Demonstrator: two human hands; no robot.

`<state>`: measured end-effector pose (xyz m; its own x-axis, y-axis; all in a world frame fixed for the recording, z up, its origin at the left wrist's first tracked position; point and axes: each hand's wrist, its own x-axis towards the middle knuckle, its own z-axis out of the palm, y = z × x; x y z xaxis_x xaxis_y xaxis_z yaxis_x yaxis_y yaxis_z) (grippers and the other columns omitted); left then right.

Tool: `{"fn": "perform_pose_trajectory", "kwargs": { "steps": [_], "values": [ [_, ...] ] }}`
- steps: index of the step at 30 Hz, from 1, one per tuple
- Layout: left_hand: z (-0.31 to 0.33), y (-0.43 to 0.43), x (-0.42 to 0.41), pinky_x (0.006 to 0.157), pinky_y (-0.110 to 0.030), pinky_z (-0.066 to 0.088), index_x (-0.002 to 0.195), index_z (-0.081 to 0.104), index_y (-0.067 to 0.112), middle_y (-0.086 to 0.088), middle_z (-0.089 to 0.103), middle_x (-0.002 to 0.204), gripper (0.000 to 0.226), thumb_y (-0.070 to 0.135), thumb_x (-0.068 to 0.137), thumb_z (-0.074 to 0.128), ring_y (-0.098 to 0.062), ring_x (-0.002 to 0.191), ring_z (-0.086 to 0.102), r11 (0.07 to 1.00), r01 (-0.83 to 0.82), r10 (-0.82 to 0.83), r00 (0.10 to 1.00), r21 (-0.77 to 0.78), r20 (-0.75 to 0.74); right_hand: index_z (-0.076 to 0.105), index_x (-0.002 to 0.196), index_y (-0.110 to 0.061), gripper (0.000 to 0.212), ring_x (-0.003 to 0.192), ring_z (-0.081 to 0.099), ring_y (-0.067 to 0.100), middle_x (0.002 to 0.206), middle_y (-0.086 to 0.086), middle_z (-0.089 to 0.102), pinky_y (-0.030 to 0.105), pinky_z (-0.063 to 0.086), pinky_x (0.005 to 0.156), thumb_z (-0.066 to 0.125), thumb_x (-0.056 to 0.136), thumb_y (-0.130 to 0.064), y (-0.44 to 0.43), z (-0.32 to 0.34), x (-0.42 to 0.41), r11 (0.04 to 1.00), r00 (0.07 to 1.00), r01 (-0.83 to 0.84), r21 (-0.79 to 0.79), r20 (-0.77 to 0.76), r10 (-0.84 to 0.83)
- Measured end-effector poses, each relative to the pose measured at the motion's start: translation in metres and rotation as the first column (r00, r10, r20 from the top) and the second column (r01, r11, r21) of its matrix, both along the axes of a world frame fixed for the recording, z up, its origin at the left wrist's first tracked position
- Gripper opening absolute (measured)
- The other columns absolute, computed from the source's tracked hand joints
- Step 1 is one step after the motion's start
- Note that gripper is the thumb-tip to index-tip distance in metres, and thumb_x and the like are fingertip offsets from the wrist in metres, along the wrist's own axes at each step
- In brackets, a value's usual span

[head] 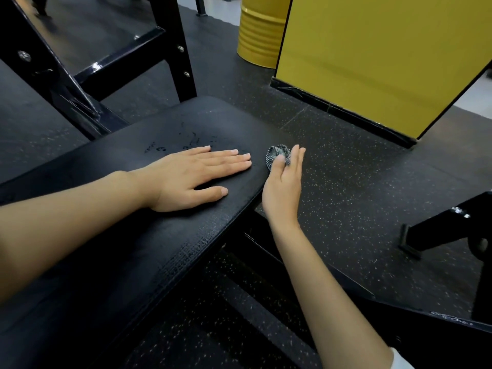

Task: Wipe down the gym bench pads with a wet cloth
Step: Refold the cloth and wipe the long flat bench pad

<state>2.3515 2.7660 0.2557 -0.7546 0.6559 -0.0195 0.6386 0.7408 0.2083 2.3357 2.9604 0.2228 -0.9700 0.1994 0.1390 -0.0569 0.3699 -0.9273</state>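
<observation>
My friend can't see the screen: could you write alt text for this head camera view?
A person's right hand holds a small grey cloth at the side edge of a black bench pad, while the left hand rests flat on the pad's top. Wet streaks mark the pad beyond the left hand; a yellow drum stands behind.

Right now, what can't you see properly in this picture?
All in the head view:
- cloth: mostly hidden behind the right hand that pinches it, so its full size cannot be told.
- bench pad: near end cut off by the bottom and left edges; a patch is hidden under the flat left hand.
- yellow drum: top cut off by the upper edge, one side hidden by the yellow pillar.
</observation>
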Motion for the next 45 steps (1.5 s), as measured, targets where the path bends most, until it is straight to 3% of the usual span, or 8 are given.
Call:
{"fn": "perform_pose_trajectory", "kwargs": {
  "steps": [14,19,22,26,30,33,38,45],
  "values": [
    [0.0,-0.011,0.0,0.12,-0.027,-0.011,0.158,0.001,0.031,0.02,-0.009,0.162,0.088,0.073,0.082,0.005,0.007,0.147,-0.015,0.992,-0.127,0.127,0.992,0.025,-0.017,0.045,0.142,-0.005,0.039,0.148,0.022,0.015,0.156,0.007,0.035,0.016,0.016,0.115,0.034,0.106,-0.017,-0.016,0.028,0.018,0.993,0.985,-0.043,0.11,-0.161,0.061],
    [0.009,-0.044,-0.007,0.124,-0.034,0.003,0.158,0.014,0.028,0.017,0.004,0.163,0.085,0.069,0.083,0.014,0.004,0.149,0.0,0.962,-0.212,0.22,0.975,0.175,-0.027,0.05,0.136,-0.002,0.035,0.141,0.036,0.021,0.148,0.011,0.045,0.022,0.025,0.113,0.037,0.105,-0.012,-0.047,0.045,0.003,0.969,0.961,-0.141,0.201,-0.207,0.183],
    [0.02,-0.058,-0.005,0.124,-0.037,0.012,0.156,0.025,0.023,0.012,0.017,0.163,0.068,0.052,0.096,0.04,0.0,0.148,0.015,0.908,-0.285,0.317,0.946,0.308,-0.06,0.054,0.129,0.0,0.031,0.141,0.036,0.025,0.142,0.014,0.05,0.017,0.025,0.108,0.039,0.104,-0.009,-0.077,0.06,-0.006,0.947,0.926,-0.215,0.239,-0.26,0.275],
    [0.026,-0.073,-0.004,0.121,-0.028,0.017,0.154,0.033,0.019,0.007,0.027,0.16,0.058,0.019,0.099,0.053,-0.003,0.144,0.026,0.807,-0.361,0.431,0.901,0.467,-0.049,0.055,0.128,-0.005,0.028,0.145,0.029,0.023,0.145,0.01,0.049,0.032,0.026,0.113,0.044,0.102,-0.01,-0.096,0.064,-0.014,0.887,0.889,-0.299,0.352,-0.235,0.393],
    [0.025,-0.077,-0.005,0.12,-0.024,0.015,0.153,0.035,0.02,0.006,0.027,0.161,0.062,0.033,0.092,0.037,-0.008,0.147,0.026,0.804,-0.372,0.407,0.913,0.464,0.026,0.046,0.142,-0.022,0.044,0.15,0.011,0.016,0.157,-0.007,0.032,0.06,0.005,0.116,0.053,0.098,-0.025,-0.075,0.05,0.001,0.708,0.892,-0.396,0.585,0.061,0.448],
    [0.03,-0.066,-0.01,0.123,-0.034,0.016,0.152,0.037,0.016,0.003,0.028,0.161,0.066,0.035,0.089,0.031,-0.007,0.147,0.026,0.804,-0.334,0.37,0.929,0.492,0.025,0.041,0.145,-0.026,0.055,0.149,0.014,0.01,0.155,-0.012,0.034,0.057,0.004,0.117,0.06,0.094,-0.031,-0.057,0.048,0.014,0.765,0.913,-0.346,0.543,0.009,0.407],
    [0.034,-0.033,-0.03,0.122,-0.026,0.006,0.155,0.028,0.014,0.002,0.02,0.164,0.057,0.034,0.101,0.029,-0.006,0.15,0.015,0.902,-0.219,0.237,0.971,0.372,-0.003,0.045,0.142,-0.024,0.049,0.146,0.023,0.006,0.149,-0.012,0.042,0.051,0.009,0.119,0.052,0.095,-0.011,-0.035,0.052,0.011,0.813,0.945,-0.268,0.518,-0.023,0.326],
    [0.007,-0.025,-0.037,0.122,-0.035,-0.001,0.159,0.005,0.018,0.003,-0.008,0.167,0.065,0.047,0.105,0.026,-0.009,0.152,-0.01,0.977,-0.213,0.213,0.977,-0.005,0.001,0.042,0.143,-0.023,0.046,0.147,0.019,0.005,0.151,-0.011,0.039,0.046,0.005,0.12,0.045,0.099,-0.01,-0.034,0.051,-0.002,0.729,0.939,-0.279,0.625,0.02,0.342]
  ]
}}
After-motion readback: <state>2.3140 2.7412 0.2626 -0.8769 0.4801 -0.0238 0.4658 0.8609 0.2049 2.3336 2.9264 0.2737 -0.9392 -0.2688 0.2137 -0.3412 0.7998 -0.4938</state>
